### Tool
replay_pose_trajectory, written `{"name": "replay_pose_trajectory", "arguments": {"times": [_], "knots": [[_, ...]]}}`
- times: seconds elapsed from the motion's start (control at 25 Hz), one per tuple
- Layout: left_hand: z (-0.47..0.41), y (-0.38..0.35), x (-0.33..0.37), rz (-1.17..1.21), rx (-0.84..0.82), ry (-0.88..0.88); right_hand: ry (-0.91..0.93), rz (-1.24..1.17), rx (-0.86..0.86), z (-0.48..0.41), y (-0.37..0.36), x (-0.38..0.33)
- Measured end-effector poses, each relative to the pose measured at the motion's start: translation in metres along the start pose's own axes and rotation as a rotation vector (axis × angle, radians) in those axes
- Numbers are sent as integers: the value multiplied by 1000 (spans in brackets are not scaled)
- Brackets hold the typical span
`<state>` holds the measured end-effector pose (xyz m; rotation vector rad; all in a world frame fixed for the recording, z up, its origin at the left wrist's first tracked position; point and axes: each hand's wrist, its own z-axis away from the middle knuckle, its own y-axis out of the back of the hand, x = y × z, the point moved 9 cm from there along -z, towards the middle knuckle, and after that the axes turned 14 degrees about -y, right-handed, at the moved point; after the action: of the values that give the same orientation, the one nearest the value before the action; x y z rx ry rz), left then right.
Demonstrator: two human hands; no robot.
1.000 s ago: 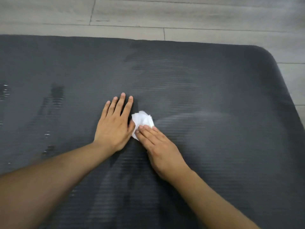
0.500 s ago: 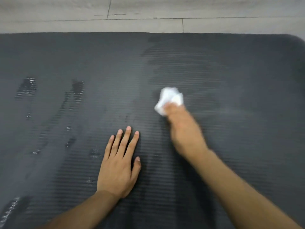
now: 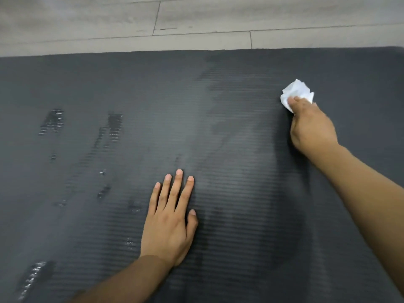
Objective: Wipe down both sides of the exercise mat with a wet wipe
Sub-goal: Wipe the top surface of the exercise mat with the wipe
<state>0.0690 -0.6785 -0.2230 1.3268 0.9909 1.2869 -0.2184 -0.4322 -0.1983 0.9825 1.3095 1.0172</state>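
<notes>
The dark grey ribbed foam exercise mat [image 3: 240,193] lies flat on the pale wood-plank floor [image 3: 196,18], with shiny wet patches at its left and dull damp streaks through the middle. My right hand [image 3: 310,125] grips a crumpled white wet wipe [image 3: 295,90] at the far right. My left hand [image 3: 170,221] rests flat on the mat, fingers [image 3: 177,189] spread open, on the near side.

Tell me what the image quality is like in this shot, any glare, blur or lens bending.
Head view: small bright glints of glare sit on the wet patches at the left of the exercise mat. The right hand and wet wipe look slightly smeared, while the left hand is sharp. The mat's far edge and the floor planks bow slightly, a wide-angle effect. Lighting is soft, shadows faint.
</notes>
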Motion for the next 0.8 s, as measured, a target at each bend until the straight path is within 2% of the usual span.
{"name": "replay_pose_trajectory", "arguments": {"times": [0.16, 0.24, 0.32, 0.4, 0.52, 0.6, 0.68, 0.8], "knots": [[-10, -2, 1, -16, 0, 44, -41, -63, 17, -3, 5, -15], [-12, -2, 1, -15, -7, 39, 17, -78, 25, 14, 2, -30], [-11, -2, -1, -2, -12, 32, 153, -143, 6, 63, -9, -59], [-11, -1, -2, 16, -5, 15, 321, -221, -72, 149, -23, -92], [-10, 0, -3, 41, 10, -17, 550, -132, -193, 289, -37, -115], [-10, 0, -5, 83, 14, -30, 647, -97, -220, 307, -33, -102], [-12, 3, -8, 193, -13, -34, 555, -89, -141, 269, -26, -69], [-2, 17, -11, 239, -77, -87, 112, -92, 2, 195, -1, 9]]}}
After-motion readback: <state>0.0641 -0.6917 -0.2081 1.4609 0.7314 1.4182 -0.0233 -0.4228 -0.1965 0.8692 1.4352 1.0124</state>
